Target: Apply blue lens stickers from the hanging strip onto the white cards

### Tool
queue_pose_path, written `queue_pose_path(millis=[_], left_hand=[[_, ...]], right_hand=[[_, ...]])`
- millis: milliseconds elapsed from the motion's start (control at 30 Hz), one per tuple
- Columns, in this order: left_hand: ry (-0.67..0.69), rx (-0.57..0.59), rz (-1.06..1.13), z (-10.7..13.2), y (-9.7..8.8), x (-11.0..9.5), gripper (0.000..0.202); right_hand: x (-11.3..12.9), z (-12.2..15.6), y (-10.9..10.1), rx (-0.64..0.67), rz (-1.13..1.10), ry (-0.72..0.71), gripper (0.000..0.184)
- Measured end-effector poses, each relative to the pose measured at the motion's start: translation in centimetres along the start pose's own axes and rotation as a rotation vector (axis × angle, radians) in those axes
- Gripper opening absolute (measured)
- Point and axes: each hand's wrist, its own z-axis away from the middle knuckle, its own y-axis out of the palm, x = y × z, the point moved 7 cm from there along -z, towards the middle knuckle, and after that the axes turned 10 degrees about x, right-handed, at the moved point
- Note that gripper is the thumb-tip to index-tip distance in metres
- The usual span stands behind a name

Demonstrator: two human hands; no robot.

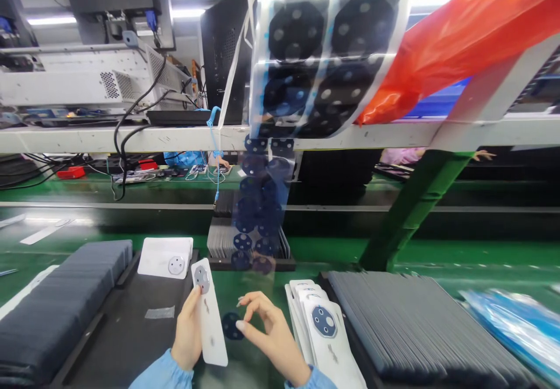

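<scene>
My left hand [188, 325] is closed around the edge of a white phone back panel [213, 339], held tilted with its round grey camera area at the top. To its right, my right hand [275, 330] pinches a dark round sticker [230, 325] with small holes between thumb and finger. A small gap separates the sticker from the panel. From a roll of such stickers [297, 33] overhead, a clear strip of dark stickers [251, 202] hangs behind my hands. Overlapping white panels [332, 351] with a dark camera circle lie beside my right hand.
Two white panels [157, 255] rest on a black tray [126, 330] at left. Dark grey sheets stand in rows at left [70, 301] and right [420, 325]. A green-wrapped post [406, 220] and a white shelf beam [175, 139] cross behind. Blue plastic packets [511, 319] lie far right.
</scene>
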Motion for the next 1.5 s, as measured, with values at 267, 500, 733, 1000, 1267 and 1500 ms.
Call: queue_pose_path(millis=[267, 500, 733, 1000, 1267, 1500], left_hand=[[0.0, 0.171, -0.64, 1.9, 2.9, -0.8, 0.048], [-0.008, 0.309, -0.808, 3.2, 4.7, 1.4, 0.035], [-0.009, 0.328, -0.792, 3.7, 4.3, 2.2, 0.036], [0.024, 0.367, -0.799, 3.8, 4.5, 2.1, 0.032], [0.031, 0.364, -0.794, 3.9, 4.5, 2.0, 0.034], [0.023, 0.37, -0.793, 4.1, 4.8, 2.0, 0.035]], right_hand=[[-0.7, 0.5, -2.1, -0.223, -0.478, 0.098, 0.03], [-2.0, 1.0, -1.4, -0.345, -0.348, 0.188, 0.033], [-2.4, 1.3, -1.2, -0.374, -0.253, 0.182, 0.035], [-2.3, 1.4, -1.0, -0.384, -0.209, 0.177, 0.036], [-2.3, 1.7, -1.1, -0.405, -0.214, 0.174, 0.035], [-1.8, 1.6, -1.0, -0.412, -0.199, 0.169, 0.036]])
